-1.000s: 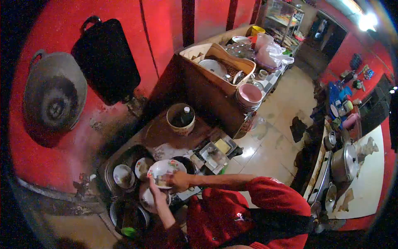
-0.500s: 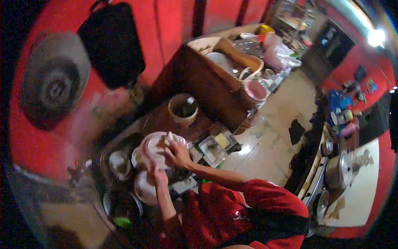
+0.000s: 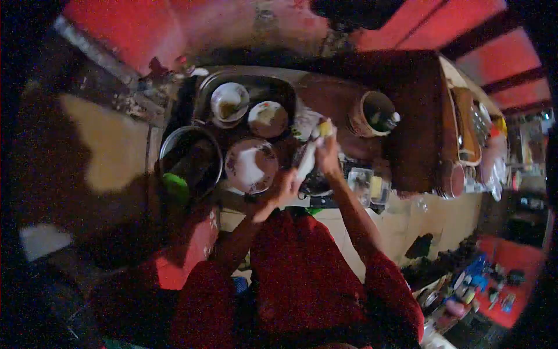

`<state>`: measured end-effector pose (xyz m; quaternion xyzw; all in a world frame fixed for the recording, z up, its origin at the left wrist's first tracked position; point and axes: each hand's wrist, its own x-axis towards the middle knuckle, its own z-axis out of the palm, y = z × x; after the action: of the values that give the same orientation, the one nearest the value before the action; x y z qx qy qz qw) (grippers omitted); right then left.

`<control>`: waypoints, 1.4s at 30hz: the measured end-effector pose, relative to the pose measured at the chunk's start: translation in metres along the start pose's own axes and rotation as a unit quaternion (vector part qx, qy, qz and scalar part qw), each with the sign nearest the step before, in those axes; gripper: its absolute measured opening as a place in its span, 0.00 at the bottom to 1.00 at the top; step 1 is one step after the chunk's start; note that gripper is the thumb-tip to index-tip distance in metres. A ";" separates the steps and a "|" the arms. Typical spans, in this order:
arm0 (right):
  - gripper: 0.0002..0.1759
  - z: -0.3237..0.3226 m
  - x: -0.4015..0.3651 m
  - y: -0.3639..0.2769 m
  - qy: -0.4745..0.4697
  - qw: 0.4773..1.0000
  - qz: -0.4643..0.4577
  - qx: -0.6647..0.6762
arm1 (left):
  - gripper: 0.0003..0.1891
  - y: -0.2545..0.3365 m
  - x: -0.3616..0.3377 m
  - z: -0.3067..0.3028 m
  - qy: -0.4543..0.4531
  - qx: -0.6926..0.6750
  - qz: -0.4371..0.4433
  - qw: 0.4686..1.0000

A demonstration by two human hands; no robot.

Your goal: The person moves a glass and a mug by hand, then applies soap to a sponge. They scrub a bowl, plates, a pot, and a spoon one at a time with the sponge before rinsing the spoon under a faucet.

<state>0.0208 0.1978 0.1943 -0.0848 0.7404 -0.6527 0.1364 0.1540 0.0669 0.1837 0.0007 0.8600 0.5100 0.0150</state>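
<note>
My left hand (image 3: 285,187) is closed on the near edge of a white plate (image 3: 306,161), which is tilted so I see it almost edge-on. At its far end my right hand (image 3: 328,152) is closed round a yellowish sponge (image 3: 325,128), partly blurred by motion. Left of my hands lies a patterned plate (image 3: 252,166). Behind it, a bowl (image 3: 230,103) and a smaller floral dish (image 3: 268,120) sit in a dark sink basin (image 3: 289,87).
A metal basin (image 3: 220,152) with a bright green object (image 3: 175,185) stands at the left. A bucket (image 3: 356,116) is on the counter at the back right. Nearer me are a clear container (image 3: 360,185) and a yellow block (image 3: 376,188). A wooden cabinet (image 3: 421,116) rises to the right.
My view has swung down and leftward over the sink. The plate has gone from facing up to tilted nearly edge-on, and my right hand is now at its far end.
</note>
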 end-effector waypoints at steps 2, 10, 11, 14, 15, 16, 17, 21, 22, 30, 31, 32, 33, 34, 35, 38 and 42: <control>0.28 -0.007 0.058 0.123 -0.105 0.981 0.068 0.145 | 0.21 -0.017 -0.021 0.000 0.011 0.073 0.045 0.996; 0.30 0.091 0.082 0.126 -0.197 0.972 -0.100 -0.083 | 0.25 -0.136 -0.005 -0.055 0.149 0.167 0.056 0.973; 0.30 0.094 0.091 0.165 -0.253 0.937 -0.138 -0.199 | 0.24 -0.150 0.009 -0.066 0.198 0.109 0.020 0.974; 0.28 0.118 0.075 0.122 -0.277 0.892 -0.070 -0.351 | 0.21 -0.161 0.069 -0.097 0.306 -0.081 -0.097 0.944; 0.25 0.121 0.063 0.082 -0.250 0.887 0.026 -0.388 | 0.20 -0.183 0.090 -0.096 0.322 -0.203 -0.113 0.918; 0.25 0.113 0.054 0.067 -0.245 0.888 0.036 -0.386 | 0.19 -0.211 0.108 -0.095 0.301 -0.189 -0.150 0.923; 0.18 0.104 0.047 0.056 -0.132 0.939 0.035 -0.316 | 0.21 -0.263 0.126 -0.074 0.307 -0.134 -0.228 0.914; 0.11 -0.015 0.005 0.097 0.139 0.971 0.143 -0.135 | 0.28 -0.386 0.141 -0.045 0.129 0.161 -0.271 0.940; 0.15 -0.035 -0.006 0.071 0.250 0.961 0.116 -0.018 | 0.32 -0.395 0.137 -0.044 -0.031 0.344 -0.128 0.930; 0.31 -0.181 -0.113 0.216 0.114 0.832 0.194 -0.506 | 0.30 -0.528 0.181 0.044 0.192 -0.249 -0.354 0.881; 0.31 -0.180 -0.116 0.222 0.113 0.836 0.198 -0.500 | 0.29 -0.481 0.185 0.033 0.223 -0.240 -0.355 0.876; 0.30 -0.182 -0.121 0.231 0.140 0.839 0.129 -0.509 | 0.29 -0.426 0.189 0.019 0.253 -0.229 -0.355 0.870; 0.28 -0.185 -0.122 0.238 0.166 0.837 0.057 -0.518 | 0.29 -0.362 0.194 0.002 0.283 -0.218 -0.354 0.864; 0.22 -0.188 -0.117 0.241 0.156 0.823 0.038 -0.545 | 0.31 -0.350 0.223 -0.010 0.223 -0.274 -0.432 0.830; 0.22 -0.185 -0.112 0.230 0.162 0.822 0.034 -0.544 | 0.31 -0.336 0.228 -0.017 0.223 -0.275 -0.426 0.833; 0.23 -0.165 -0.090 0.184 0.288 0.822 0.276 -0.407 | 0.32 -0.252 0.208 -0.039 0.202 -0.336 -0.356 0.848; 0.25 -0.095 -0.066 0.085 0.160 0.971 -0.012 -0.177 | 0.39 -0.153 0.116 -0.059 0.175 -0.322 -0.199 0.909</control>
<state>0.0577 0.3188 0.1264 -0.0106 0.8552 -0.5181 -0.0085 0.0388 -0.0565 0.0755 -0.2641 0.6205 0.7376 -0.0351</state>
